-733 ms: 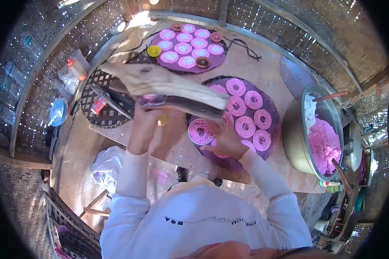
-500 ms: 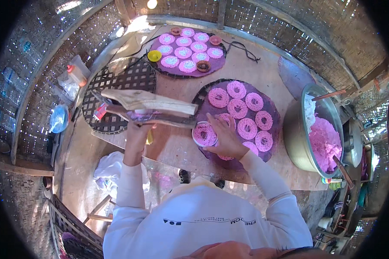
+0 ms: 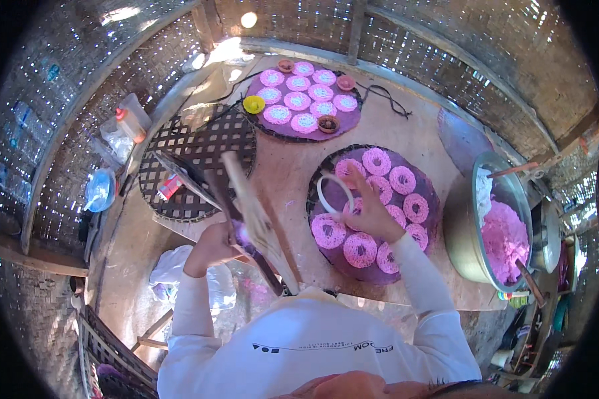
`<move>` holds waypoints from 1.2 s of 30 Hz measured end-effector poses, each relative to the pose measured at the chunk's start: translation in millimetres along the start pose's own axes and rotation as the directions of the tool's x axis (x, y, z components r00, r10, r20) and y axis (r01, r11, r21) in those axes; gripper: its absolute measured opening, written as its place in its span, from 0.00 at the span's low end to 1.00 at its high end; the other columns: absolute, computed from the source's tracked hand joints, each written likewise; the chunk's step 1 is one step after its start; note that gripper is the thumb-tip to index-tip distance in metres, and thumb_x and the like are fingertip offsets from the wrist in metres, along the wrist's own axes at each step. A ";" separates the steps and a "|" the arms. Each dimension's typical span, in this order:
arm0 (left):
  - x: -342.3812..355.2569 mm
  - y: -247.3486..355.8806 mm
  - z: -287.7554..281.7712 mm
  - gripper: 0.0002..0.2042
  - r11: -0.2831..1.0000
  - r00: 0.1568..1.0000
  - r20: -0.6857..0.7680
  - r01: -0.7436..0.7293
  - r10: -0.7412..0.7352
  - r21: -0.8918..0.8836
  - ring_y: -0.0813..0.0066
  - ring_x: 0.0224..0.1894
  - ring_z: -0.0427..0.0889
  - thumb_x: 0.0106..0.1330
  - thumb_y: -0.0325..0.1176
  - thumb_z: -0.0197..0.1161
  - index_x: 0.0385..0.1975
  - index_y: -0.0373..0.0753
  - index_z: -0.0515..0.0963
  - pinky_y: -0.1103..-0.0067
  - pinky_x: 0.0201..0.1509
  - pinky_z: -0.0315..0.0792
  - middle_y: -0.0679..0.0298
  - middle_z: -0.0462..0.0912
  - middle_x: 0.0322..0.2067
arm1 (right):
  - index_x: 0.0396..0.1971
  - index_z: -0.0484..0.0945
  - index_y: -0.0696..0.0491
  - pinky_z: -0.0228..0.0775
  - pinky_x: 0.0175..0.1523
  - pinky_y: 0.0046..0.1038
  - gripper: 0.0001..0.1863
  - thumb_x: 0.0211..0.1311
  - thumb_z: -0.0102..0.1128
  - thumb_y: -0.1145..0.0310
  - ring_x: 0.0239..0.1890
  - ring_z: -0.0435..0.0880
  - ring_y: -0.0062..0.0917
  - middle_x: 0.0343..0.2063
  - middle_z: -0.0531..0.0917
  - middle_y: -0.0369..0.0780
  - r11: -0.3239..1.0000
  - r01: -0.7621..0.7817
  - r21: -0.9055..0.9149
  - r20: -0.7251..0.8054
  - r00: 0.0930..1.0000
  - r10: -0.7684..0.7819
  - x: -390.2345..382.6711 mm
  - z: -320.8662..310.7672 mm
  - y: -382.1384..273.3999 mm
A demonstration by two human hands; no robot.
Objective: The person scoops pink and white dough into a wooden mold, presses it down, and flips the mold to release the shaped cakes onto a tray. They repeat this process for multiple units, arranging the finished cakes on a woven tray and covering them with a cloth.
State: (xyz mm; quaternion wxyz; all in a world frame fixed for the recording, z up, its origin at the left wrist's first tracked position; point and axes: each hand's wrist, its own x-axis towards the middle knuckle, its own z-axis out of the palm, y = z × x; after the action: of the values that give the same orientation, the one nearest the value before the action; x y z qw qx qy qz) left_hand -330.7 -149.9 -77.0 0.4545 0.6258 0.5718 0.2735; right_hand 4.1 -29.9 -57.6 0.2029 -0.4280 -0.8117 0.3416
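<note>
My left hand (image 3: 214,243) grips a wooden tool (image 3: 253,223) of long dark and pale bars, with something purple between them, held upright-to-diagonal over the table's near edge. My right hand (image 3: 373,216) holds a white ring (image 3: 320,194) in closed fingers above a round purple mat (image 3: 399,259). On that mat lie several pink noodle-like rings (image 3: 328,230), some partly hidden by my hand.
A second mat (image 3: 277,132) with pink-white rounds and small bowls stands behind. A woven lattice tray (image 3: 180,133) is left, with a squeeze bottle (image 3: 130,126) and blue bag (image 3: 100,189) beside it. A metal basin (image 3: 459,219) of pink dough (image 3: 502,236) stands right.
The wooden tool has swung from horizontal to steeply slanted. My right hand has lifted the white ring up from around a pink round, which now lies uncovered on the mat.
</note>
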 end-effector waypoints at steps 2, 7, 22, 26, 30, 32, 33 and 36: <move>9.9 11.0 -0.7 0.20 0.942 0.996 0.063 0.044 -0.069 0.332 0.69 0.35 0.80 0.46 0.36 0.71 0.39 0.36 0.75 0.74 0.41 0.72 0.59 0.81 0.31 | 0.66 0.44 0.48 0.32 0.65 0.54 0.56 0.40 0.67 0.47 0.61 0.62 0.39 0.56 0.67 0.45 0.991 0.023 -0.134 0.002 1.000 -0.023 33.6 -0.7 5.5; 45.8 11.7 -6.1 0.22 0.892 0.963 0.218 0.043 -0.157 0.449 0.61 0.35 0.80 0.44 0.41 0.68 0.40 0.39 0.76 0.71 0.39 0.71 0.53 0.81 0.32 | 0.65 0.48 0.50 0.37 0.64 0.56 0.52 0.40 0.66 0.49 0.62 0.58 0.40 0.54 0.68 0.45 0.856 0.139 -0.498 0.063 0.990 -0.125 96.7 34.4 10.1; 4.7 -27.1 -88.9 0.22 0.968 0.669 -0.742 0.158 0.040 0.194 0.64 0.33 0.79 0.48 0.42 0.68 0.42 0.43 0.72 0.75 0.37 0.72 0.62 0.79 0.36 | 0.56 0.63 0.55 0.60 0.57 0.45 0.29 0.55 0.55 0.58 0.54 0.70 0.46 0.51 0.71 0.52 0.958 0.193 -0.210 0.043 0.981 -0.188 103.5 74.1 -17.7; -0.8 -41.6 -131.3 0.28 0.596 0.543 -0.839 0.661 0.038 0.455 0.57 0.56 0.66 0.46 0.48 0.69 0.46 0.44 0.70 0.64 0.57 0.62 0.57 0.68 0.53 | 0.57 0.60 0.60 0.66 0.52 0.40 0.32 0.56 0.55 0.58 0.50 0.71 0.50 0.48 0.71 0.58 0.973 0.229 -0.024 -0.035 0.973 -0.230 58.5 95.7 -33.7; 12.7 -39.1 -151.4 0.39 0.443 0.682 -0.559 0.732 -0.472 0.518 0.52 0.64 0.53 0.39 0.57 0.68 0.54 0.47 0.66 0.55 0.63 0.49 0.57 0.59 0.60 | 0.58 0.58 0.61 0.65 0.53 0.40 0.33 0.57 0.55 0.58 0.51 0.70 0.49 0.49 0.70 0.58 0.967 0.254 0.018 -0.092 0.964 -0.251 39.6 101.8 -43.1; 32.9 -60.5 -161.3 0.40 0.404 0.689 -0.520 0.721 -0.505 0.563 0.51 0.63 0.57 0.36 0.59 0.67 0.52 0.47 0.70 0.54 0.62 0.51 0.57 0.61 0.60 | 0.58 0.57 0.61 0.64 0.54 0.40 0.34 0.57 0.55 0.59 0.51 0.70 0.48 0.50 0.70 0.57 0.972 0.237 -0.010 -0.074 0.969 -0.237 33.5 98.7 -47.8; 40.2 -74.0 -166.5 0.39 0.399 0.680 -0.518 0.728 -0.518 0.557 0.52 0.62 0.59 0.36 0.59 0.67 0.51 0.46 0.71 0.55 0.62 0.53 0.56 0.63 0.60 | 0.58 0.57 0.61 0.64 0.54 0.39 0.34 0.57 0.56 0.59 0.52 0.70 0.48 0.50 0.70 0.56 0.974 0.226 -0.008 -0.056 0.973 -0.226 30.9 95.7 -51.1; 51.2 -120.1 -172.4 0.37 0.596 0.727 -0.579 0.663 -0.369 0.452 0.53 0.53 0.70 0.33 0.57 0.68 0.47 0.44 0.75 0.59 0.55 0.63 0.53 0.72 0.51 | 0.58 0.59 0.60 0.63 0.54 0.39 0.34 0.55 0.57 0.59 0.51 0.71 0.46 0.49 0.72 0.53 0.980 0.199 -0.012 -0.070 0.977 -0.199 20.4 87.1 -53.1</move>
State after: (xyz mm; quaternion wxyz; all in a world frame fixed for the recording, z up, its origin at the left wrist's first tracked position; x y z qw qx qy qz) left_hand -525.4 -64.4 -116.6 0.1397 0.4648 0.8731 0.0461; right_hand -90.8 -67.3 -77.8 0.2636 -0.3568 -0.8437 0.3023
